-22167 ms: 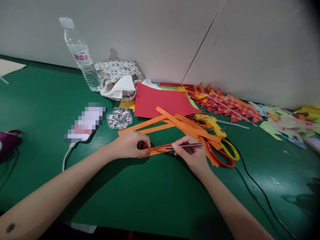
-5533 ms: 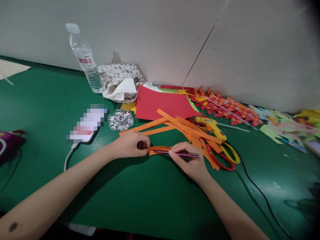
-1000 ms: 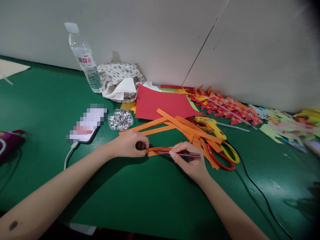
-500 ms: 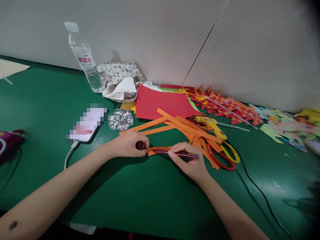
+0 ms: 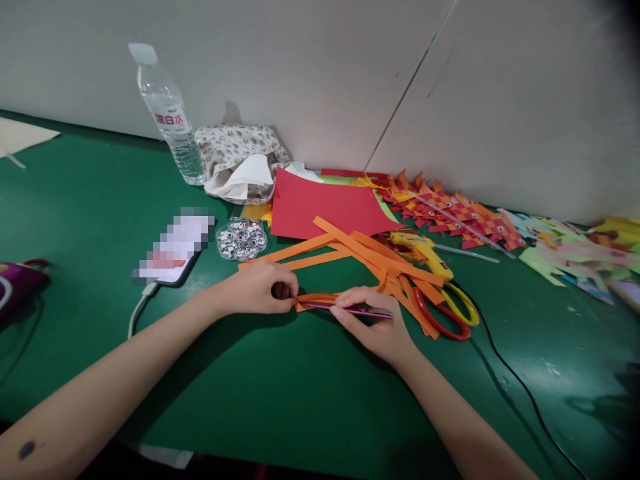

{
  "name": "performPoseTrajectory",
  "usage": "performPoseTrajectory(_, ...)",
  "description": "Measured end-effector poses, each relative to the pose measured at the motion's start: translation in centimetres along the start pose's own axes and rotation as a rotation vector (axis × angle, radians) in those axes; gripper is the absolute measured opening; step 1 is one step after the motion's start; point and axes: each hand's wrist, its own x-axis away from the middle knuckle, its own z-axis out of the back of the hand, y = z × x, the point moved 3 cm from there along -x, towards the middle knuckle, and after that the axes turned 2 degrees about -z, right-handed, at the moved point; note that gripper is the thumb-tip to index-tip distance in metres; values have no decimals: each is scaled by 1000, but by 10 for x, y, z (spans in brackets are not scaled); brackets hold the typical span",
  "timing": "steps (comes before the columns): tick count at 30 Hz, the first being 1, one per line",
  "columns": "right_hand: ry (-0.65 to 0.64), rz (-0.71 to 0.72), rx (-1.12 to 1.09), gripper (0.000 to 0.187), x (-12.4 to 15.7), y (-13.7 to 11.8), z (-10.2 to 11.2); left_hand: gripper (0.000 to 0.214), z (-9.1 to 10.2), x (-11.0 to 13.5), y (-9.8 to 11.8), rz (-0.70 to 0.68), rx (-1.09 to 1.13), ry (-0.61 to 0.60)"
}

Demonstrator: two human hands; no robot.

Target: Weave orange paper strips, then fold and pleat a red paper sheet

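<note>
My left hand (image 5: 267,287) pinches the left end of a folded orange paper strip (image 5: 316,299) just above the table. Held like a pen, a slim purple pen-like tool (image 5: 367,311) lies in the fingers of my right hand (image 5: 375,317). Its tip reaches left along the strip toward my left fingertips; whether it touches the paper I cannot tell. Behind my hands is a loose pile of orange paper strips (image 5: 367,253), some lying over a sheet of red paper (image 5: 325,203).
Scissors with red and yellow handles (image 5: 443,329) and a yellow glue gun (image 5: 425,252) lie at the right. Woven paper fish (image 5: 450,210) sit behind them. Leftward are a packet of googly eyes (image 5: 243,239), a phone (image 5: 175,250), a water bottle (image 5: 170,120) and a tissue pouch (image 5: 240,150).
My right hand has slid slightly left, carrying the purple tool's tip closer to my left fingers. The left hand keeps its place on the strip.
</note>
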Motion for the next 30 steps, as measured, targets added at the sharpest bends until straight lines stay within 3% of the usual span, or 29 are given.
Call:
performPoseTrajectory(25, 46, -25, -6, 9, -1, 0, 2, 8, 0, -1, 2, 27, -5, -12)
performPoseTrajectory(30, 40, -25, 8, 9, -1, -1, 2, 14, 0, 0, -1, 79, 44, 54)
